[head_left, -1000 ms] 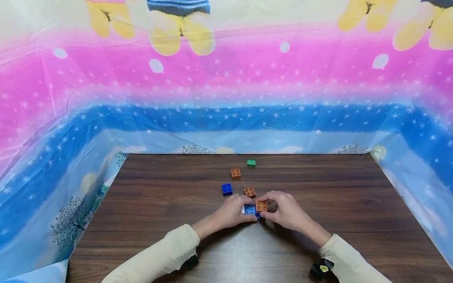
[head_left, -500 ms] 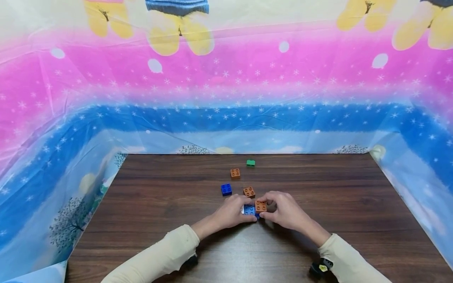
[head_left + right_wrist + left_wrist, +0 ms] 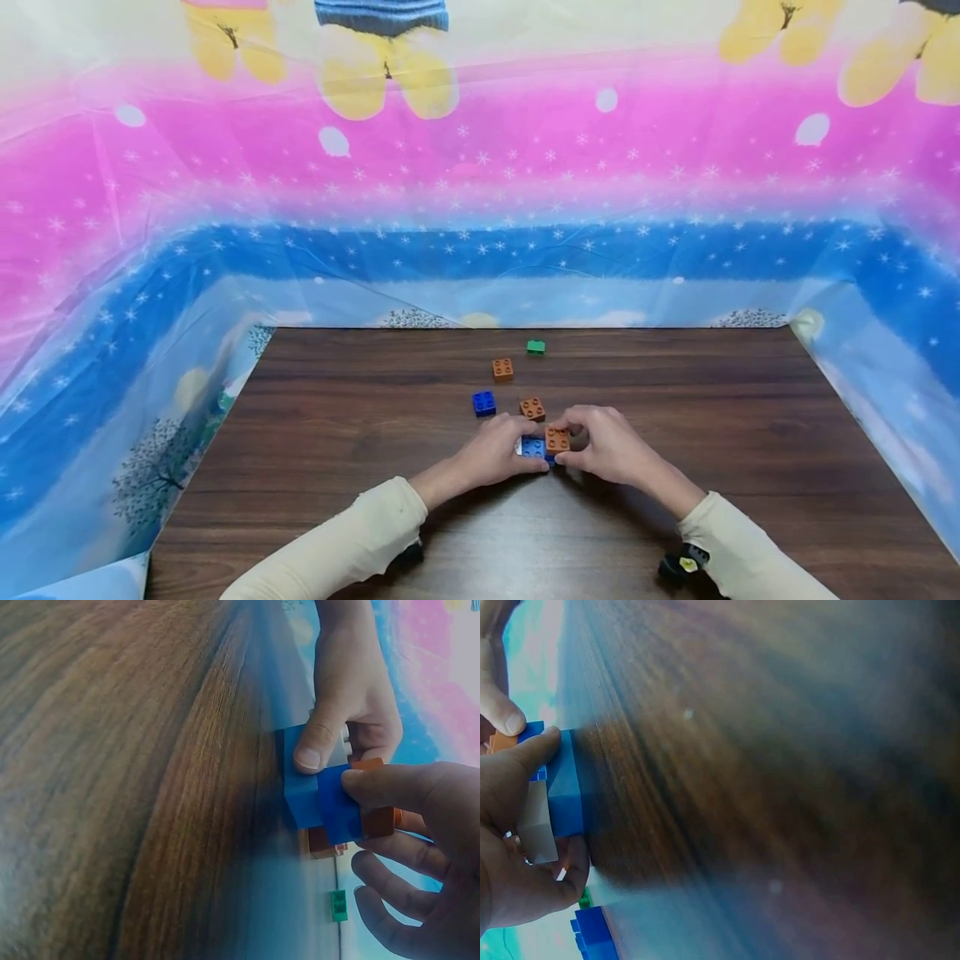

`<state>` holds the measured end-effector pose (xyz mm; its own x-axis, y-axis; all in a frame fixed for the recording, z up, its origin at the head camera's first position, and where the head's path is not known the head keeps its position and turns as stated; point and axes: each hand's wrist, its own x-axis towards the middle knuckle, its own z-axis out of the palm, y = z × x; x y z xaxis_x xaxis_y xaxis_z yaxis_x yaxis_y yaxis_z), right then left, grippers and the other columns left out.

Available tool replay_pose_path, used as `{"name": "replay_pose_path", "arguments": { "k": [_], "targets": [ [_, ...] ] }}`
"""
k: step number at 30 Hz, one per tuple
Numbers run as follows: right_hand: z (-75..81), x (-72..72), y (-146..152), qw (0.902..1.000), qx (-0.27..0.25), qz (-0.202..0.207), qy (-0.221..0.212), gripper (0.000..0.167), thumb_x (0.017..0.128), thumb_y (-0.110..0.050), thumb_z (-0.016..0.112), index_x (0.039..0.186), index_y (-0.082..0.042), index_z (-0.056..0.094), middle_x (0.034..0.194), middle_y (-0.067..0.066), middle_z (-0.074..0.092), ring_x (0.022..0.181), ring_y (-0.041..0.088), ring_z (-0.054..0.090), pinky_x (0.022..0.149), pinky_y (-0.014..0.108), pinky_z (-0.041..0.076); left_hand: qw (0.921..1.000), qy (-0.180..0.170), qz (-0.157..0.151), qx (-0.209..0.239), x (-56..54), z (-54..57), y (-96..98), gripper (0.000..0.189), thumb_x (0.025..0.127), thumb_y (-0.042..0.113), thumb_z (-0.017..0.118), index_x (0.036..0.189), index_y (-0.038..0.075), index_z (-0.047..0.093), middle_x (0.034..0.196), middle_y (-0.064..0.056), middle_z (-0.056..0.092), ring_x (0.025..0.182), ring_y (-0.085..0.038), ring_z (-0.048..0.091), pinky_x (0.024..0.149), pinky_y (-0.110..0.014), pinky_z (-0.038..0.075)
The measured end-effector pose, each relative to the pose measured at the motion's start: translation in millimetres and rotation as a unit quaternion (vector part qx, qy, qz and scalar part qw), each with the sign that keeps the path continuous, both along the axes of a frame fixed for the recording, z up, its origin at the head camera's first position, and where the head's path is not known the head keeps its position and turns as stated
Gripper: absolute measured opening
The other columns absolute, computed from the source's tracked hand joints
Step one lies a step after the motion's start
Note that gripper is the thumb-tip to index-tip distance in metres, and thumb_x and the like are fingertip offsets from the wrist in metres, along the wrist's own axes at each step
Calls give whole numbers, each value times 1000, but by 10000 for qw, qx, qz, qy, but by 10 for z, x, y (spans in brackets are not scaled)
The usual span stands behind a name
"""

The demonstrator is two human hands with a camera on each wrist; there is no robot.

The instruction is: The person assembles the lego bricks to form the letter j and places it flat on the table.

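Note:
Both hands hold a small stack of toy building bricks close over the table. At the bottom is a light blue brick (image 3: 300, 799). On it sit a white brick (image 3: 536, 825) and a dark blue brick (image 3: 341, 814), side by side. An orange brick (image 3: 557, 439) tops the dark blue one. My left hand (image 3: 498, 450) grips the stack's left part, thumb on the near side and fingers on the far side. My right hand (image 3: 607, 446) pinches the right end, its thumb at the seam between dark blue and orange; its other fingers curl loosely.
Beyond the hands lie loose bricks: an orange brick (image 3: 532, 408) just behind the stack, a dark blue brick (image 3: 483, 403), another orange brick (image 3: 502, 369) and a green brick (image 3: 536, 347). A patterned cloth (image 3: 480, 250) rises behind the wooden table (image 3: 337, 400).
The whole head view has shifted very slightly. Both hands keep their hold on the stack, and the bricks stand as before.

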<state>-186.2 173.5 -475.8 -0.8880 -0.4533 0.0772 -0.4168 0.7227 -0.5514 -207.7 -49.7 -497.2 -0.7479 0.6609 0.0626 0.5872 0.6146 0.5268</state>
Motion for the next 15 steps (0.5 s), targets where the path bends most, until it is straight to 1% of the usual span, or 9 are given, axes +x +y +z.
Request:
{"name": "replay_pose_path", "arguments": {
  "k": [5, 9, 12, 15],
  "targets": [
    [-2, 3, 12, 9999, -62, -39, -115, 34, 83, -22, 87, 114, -15, 75, 107, -1, 72, 89, 11, 67, 72, 31, 55, 10000, 11, -9, 35, 7, -11, 3, 50, 89, 38, 81, 130, 12, 70, 115, 1, 74, 92, -8, 59, 79, -24, 45],
    [-1, -6, 19, 9997, -126, -48, -211, 33, 82, -23, 87, 112, -17, 75, 103, -3, 72, 85, 10, 66, 71, 31, 55, 10000, 24, -13, 32, 2, -19, 8, 49, 89, 38, 81, 129, 12, 71, 114, 1, 74, 91, -8, 59, 77, -23, 45],
    [-4, -15, 24, 9992, -234, -32, -316, 31, 82, -23, 88, 111, -18, 75, 103, -3, 72, 82, 10, 67, 70, 30, 55, 10000, 48, -13, 33, -7, -35, 7, 47, 88, 38, 81, 127, 13, 72, 112, 2, 74, 90, -7, 59, 78, -23, 45],
    [-7, -22, 27, 9990, -289, 21, -336, 31, 83, -23, 87, 111, -20, 75, 104, -3, 73, 82, 9, 67, 70, 29, 55, 10000, 65, 11, 46, -7, -42, 1, 47, 88, 37, 82, 126, 12, 72, 112, 2, 74, 92, -8, 60, 79, -24, 46]
  ]
}}
